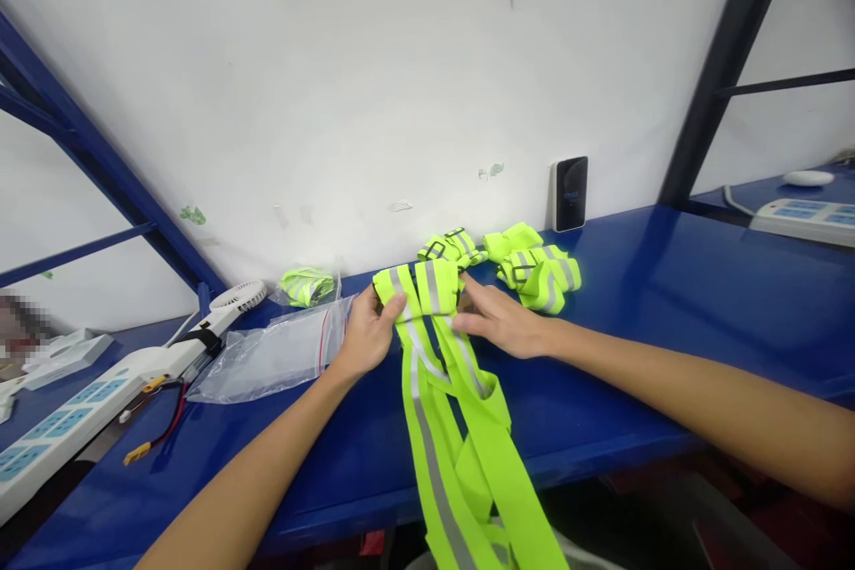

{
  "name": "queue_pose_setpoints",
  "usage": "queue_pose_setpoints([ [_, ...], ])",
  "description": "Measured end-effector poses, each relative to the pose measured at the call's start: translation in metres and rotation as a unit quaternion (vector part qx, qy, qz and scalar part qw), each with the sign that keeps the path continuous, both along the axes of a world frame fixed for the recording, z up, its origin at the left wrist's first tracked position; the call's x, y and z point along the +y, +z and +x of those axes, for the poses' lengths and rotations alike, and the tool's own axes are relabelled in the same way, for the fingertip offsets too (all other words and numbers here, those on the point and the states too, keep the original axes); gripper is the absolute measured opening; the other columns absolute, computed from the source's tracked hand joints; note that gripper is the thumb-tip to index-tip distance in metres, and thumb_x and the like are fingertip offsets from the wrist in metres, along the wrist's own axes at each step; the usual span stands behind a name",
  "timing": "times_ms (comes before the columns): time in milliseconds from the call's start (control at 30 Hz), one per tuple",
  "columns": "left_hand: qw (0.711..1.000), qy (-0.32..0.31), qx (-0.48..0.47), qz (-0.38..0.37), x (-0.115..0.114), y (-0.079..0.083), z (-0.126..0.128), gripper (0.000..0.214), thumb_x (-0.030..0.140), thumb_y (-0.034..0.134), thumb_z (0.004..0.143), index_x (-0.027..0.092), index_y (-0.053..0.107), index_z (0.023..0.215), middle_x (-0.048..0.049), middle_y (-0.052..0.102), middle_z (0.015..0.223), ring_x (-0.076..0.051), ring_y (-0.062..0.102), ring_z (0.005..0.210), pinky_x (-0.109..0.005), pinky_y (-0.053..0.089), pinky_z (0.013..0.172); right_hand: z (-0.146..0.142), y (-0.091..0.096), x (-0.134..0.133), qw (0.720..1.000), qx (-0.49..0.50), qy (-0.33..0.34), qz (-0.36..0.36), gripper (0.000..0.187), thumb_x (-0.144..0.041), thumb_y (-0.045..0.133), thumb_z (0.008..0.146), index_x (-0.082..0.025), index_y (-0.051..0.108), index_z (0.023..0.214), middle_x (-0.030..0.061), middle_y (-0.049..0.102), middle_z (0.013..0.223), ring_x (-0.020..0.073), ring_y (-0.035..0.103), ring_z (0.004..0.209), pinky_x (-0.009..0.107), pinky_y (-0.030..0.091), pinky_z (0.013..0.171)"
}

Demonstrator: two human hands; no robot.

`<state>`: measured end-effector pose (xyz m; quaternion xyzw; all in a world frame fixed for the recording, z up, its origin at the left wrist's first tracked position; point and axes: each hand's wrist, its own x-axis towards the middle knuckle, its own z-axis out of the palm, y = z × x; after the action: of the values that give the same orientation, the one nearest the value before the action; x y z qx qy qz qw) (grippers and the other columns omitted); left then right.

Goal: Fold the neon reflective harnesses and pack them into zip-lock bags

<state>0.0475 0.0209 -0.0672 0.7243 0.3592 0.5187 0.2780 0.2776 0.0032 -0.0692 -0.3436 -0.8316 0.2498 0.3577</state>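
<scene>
A neon yellow-green reflective vest made of elastic straps with silver stripes [427, 410] hangs from both hands over the table's front edge. My left hand [370, 327] grips the folded upper straps from the left, thumb on top and fingers behind. On the other side my right hand [498, 318] holds the straps, thumb across the front and its fingertips hidden behind the fabric. Behind the hands lie bundled reflective straps with black buckles [449, 245]. More bundled straps [544, 274] rest beyond my right hand.
Clear plastic zip bags [280, 352] lie left on the blue table [641, 312], near a bagged strap bundle [305, 285]. A power strip [73, 419], small white fan [239, 296] and cable with yellow connectors [160, 427] sit further left. A phone-like device [570, 194] leans against the wall.
</scene>
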Motion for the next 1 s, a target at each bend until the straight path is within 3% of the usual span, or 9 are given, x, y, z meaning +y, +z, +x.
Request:
queue_pose_setpoints([
  [100, 0.998, -0.018, -0.043, -0.029, 0.001, -0.003, 0.002, 0.045, 0.052, 0.064, 0.081, 0.013, 0.066, 0.102, -0.0094, 0.074, 0.099, -0.026, 0.068, 0.090, -0.034, 0.053, 0.078, 0.002, 0.004, -0.003, 0.992, -0.051, -0.075, 0.087, 0.084, -0.049, 0.065, 0.083, -0.020, 0.024, 0.150, 0.0122, 0.062, 0.110, 0.0253, 0.062, 0.078, 0.040, 0.051, 0.067],
  [167, 0.997, -0.032, -0.058, -0.041, 0.000, -0.006, 0.003, 0.045, 0.052, 0.065, 0.080, 0.012, 0.068, 0.101, -0.0098, 0.074, 0.098, -0.026, 0.069, 0.089, -0.033, 0.053, 0.076, 0.003, 0.006, -0.002, 0.979, -0.034, -0.103, 0.171, 0.089, -0.036, 0.068, 0.081, -0.026, 0.017, 0.153, 0.0167, 0.045, 0.138, 0.0305, 0.060, 0.098, 0.044, 0.053, 0.075],
  [267, 0.992, -0.062, -0.093, -0.061, -0.001, -0.012, 0.006, 0.044, 0.052, 0.065, 0.082, 0.012, 0.069, 0.101, -0.0105, 0.075, 0.098, -0.026, 0.069, 0.088, -0.032, 0.053, 0.074, 0.008, 0.008, 0.001, 0.954, -0.045, -0.084, 0.285, 0.068, -0.019, 0.061, 0.084, -0.033, 0.036, 0.145, 0.0106, 0.029, 0.152, 0.0344, 0.047, 0.125, 0.050, 0.048, 0.094],
  [400, 0.983, -0.098, -0.139, -0.073, -0.001, -0.018, 0.008, 0.047, 0.052, 0.068, 0.079, 0.014, 0.068, 0.108, -0.0101, 0.074, 0.098, -0.022, 0.069, 0.078, -0.030, 0.053, 0.069, 0.013, 0.007, 0.005, 0.937, -0.071, -0.054, 0.337, 0.046, -0.017, 0.054, 0.088, -0.032, 0.055, 0.132, 0.0092, 0.045, 0.141, 0.0327, 0.045, 0.128, 0.051, 0.040, 0.102],
  [533, 0.980, -0.142, -0.107, -0.089, 0.003, -0.019, 0.004, 0.072, 0.072, 0.063, 0.071, 0.016, 0.065, 0.115, -0.0086, 0.074, 0.089, -0.015, 0.060, 0.053, -0.026, 0.047, 0.049, 0.010, 0.001, 0.008, 0.957, -0.018, -0.047, 0.285, 0.036, -0.040, 0.057, 0.088, -0.023, 0.061, 0.120, 0.0115, 0.061, 0.117, 0.0292, 0.059, 0.105, 0.045, 0.048, 0.089],
  [600, 0.978, -0.165, -0.092, -0.088, 0.005, -0.020, 0.001, 0.085, 0.081, 0.058, 0.067, 0.016, 0.063, 0.120, -0.0106, 0.073, 0.096, -0.019, 0.065, 0.064, -0.029, 0.051, 0.056, 0.006, 0.001, 0.008, 0.965, 0.032, -0.087, 0.245, 0.031, -0.046, 0.056, 0.088, -0.020, 0.063, 0.104, 0.0085, 0.063, 0.093, 0.0242, 0.059, 0.083, 0.039, 0.049, 0.075],
  [700, 0.980, -0.168, -0.078, -0.067, 0.006, -0.019, 0.001, 0.091, 0.082, 0.057, 0.066, 0.016, 0.058, 0.128, -0.0147, 0.067, 0.117, -0.031, 0.065, 0.102, -0.037, 0.054, 0.082, 0.003, 0.004, 0.006, 0.963, 0.103, -0.176, 0.177, 0.032, -0.050, 0.055, 0.087, -0.021, 0.052, 0.075, -0.0014, 0.046, 0.062, 0.0156, 0.043, 0.056, 0.032, 0.039, 0.057],
  [867, 0.987, -0.148, -0.064, -0.024, 0.002, -0.011, 0.004, 0.111, 0.079, 0.065, 0.060, 0.020, 0.035, 0.149, -0.0169, 0.050, 0.141, -0.034, 0.051, 0.127, -0.041, 0.046, 0.101, -0.001, 0.011, 0.004, 0.961, 0.208, -0.180, 0.015, 0.044, -0.058, 0.054, 0.087, -0.022, 0.039, 0.065, -0.0049, 0.035, 0.058, 0.0113, 0.033, 0.052, 0.027, 0.027, 0.049],
  [1000, 0.994, -0.077, -0.063, 0.043, 0.003, -0.006, 0.001, 0.102, 0.072, 0.074, 0.058, 0.022, 0.044, 0.142, -0.0158, 0.055, 0.135, -0.032, 0.052, 0.126, -0.039, 0.047, 0.099, -0.003, 0.009, 0.007, 0.951, 0.242, -0.188, -0.045, 0.045, -0.059, 0.056, 0.085, -0.022, 0.039, 0.064, -0.0051, 0.035, 0.058, 0.0111, 0.033, 0.052, 0.026, 0.026, 0.048],
])
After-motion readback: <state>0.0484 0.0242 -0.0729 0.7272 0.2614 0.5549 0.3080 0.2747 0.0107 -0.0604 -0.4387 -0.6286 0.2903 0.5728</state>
